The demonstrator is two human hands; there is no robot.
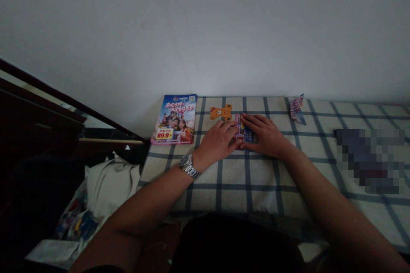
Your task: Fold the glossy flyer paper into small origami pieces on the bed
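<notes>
Both hands rest on a small folded piece of coloured paper (243, 132) lying on the checked cloth (256, 175). My left hand (218, 140), with a metal watch on its wrist, presses the paper's left side with its fingers flat. From the right, my right hand (265, 134) lays flat fingers over the paper's top and right side. Only a pink and blue strip of the paper shows between the hands.
A colourful flyer (174, 118) lies at the cloth's back left corner. An orange bear shape (221, 112) sits just behind my hands. A folded paper figure (296, 108) stands at the back right by the white wall. A blurred dark patch (371, 158) lies right. Clutter (77, 217) sits lower left.
</notes>
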